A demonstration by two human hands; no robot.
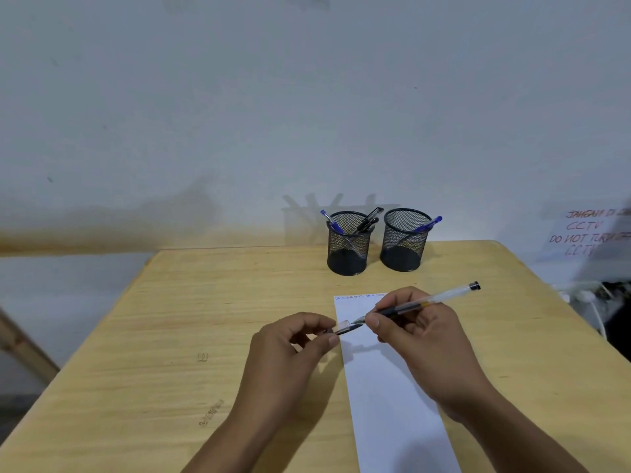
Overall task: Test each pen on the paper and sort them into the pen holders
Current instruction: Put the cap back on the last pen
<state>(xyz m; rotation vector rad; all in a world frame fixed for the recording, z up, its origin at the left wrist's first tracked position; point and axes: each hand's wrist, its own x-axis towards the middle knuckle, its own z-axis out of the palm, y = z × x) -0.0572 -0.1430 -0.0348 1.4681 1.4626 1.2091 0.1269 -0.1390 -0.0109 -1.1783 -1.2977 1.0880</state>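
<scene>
My right hand [413, 331] grips a clear pen with a black grip [440, 298] above the white paper [392, 397], its tip pointing left. My left hand [293, 349] pinches the pen's clear cap [341, 327], whose open end meets the tip. A line of blue writing runs along the paper's top edge. Two black mesh pen holders stand at the table's back. The left holder [348, 245] has a blue pen and two black pens in it. The right holder [404, 242] has one blue pen leaning to the right.
The wooden table [205, 319] ends at a white wall. A paper sign with red handwriting [587, 237] hangs at the right. White cables and a dark object [601, 298] lie off the table's right edge. A wooden leg [24, 346] shows at the left.
</scene>
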